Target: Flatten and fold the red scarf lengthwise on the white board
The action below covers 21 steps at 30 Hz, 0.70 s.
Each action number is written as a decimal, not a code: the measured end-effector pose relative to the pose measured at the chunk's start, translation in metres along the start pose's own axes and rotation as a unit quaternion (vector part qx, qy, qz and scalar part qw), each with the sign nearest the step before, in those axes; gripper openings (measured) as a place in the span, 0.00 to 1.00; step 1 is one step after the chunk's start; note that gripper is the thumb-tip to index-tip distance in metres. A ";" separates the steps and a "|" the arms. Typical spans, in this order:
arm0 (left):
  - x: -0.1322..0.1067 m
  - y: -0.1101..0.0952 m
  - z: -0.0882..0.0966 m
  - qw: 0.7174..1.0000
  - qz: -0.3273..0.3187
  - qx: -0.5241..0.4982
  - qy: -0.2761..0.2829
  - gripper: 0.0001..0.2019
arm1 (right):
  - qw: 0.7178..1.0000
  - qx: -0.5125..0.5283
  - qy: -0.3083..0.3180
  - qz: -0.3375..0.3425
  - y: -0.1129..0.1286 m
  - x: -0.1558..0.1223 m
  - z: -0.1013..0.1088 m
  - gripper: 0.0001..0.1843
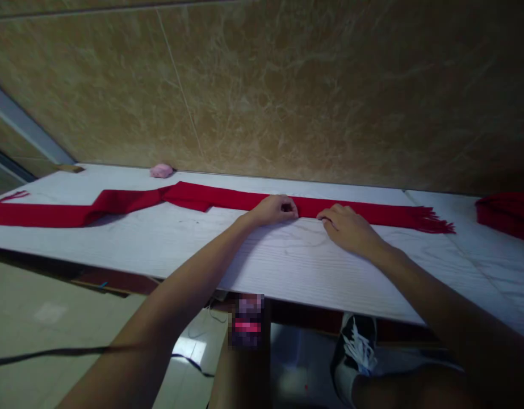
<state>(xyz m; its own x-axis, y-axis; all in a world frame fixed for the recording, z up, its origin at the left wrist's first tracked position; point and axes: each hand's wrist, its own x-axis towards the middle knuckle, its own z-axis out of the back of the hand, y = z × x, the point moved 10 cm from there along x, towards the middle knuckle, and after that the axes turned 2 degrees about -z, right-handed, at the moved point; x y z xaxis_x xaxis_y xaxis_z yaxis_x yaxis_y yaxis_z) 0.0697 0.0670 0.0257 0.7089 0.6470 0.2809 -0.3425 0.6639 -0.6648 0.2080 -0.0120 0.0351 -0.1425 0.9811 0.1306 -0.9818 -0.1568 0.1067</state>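
Note:
A long red scarf (240,197) lies lengthwise along the white wood-grain table, folded into a narrow strip. Its right end carries a fringe (436,221); toward the left it twists and folds over, with more fringe at the far left. My left hand (273,210) is curled at the scarf's near edge, thumb and fingertips pinched together on the cloth. A short way to the right, my right hand (347,226) rests over the same edge, its bent fingers closed on the fabric.
A bundle of red cloth (506,215) sits at the table's right end. Against the tiled wall (287,91) are a small pink object (161,170) and a small brown block (70,168). Below the table's near edge, a black shoe with white laces (357,349) shows.

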 end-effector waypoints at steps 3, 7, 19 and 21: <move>-0.001 -0.002 0.000 1.000 -0.003 0.003 0.002 0.05 | 1.000 -0.009 -0.017 -0.009 0.003 -0.002 0.004 0.21; 0.000 -0.004 0.000 1.000 -0.002 0.004 0.006 0.04 | 1.000 -0.018 -0.016 -0.009 0.007 -0.003 0.004 0.20; 0.000 -0.001 -0.001 1.000 0.009 0.004 0.005 0.05 | 1.000 -0.015 -0.019 -0.011 0.013 0.000 0.004 0.18; 0.000 -0.001 -0.001 1.000 0.009 0.006 0.002 0.06 | 1.000 -0.015 -0.020 -0.010 0.013 0.001 0.005 0.17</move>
<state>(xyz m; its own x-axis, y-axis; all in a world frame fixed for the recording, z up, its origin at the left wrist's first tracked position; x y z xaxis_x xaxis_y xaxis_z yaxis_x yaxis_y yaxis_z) 0.0706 0.0665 0.0257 0.7049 0.6573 0.2665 -0.3628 0.6571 -0.6608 0.1954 -0.0138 0.0415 -0.1191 0.9784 0.1690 -0.9877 -0.1341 0.0804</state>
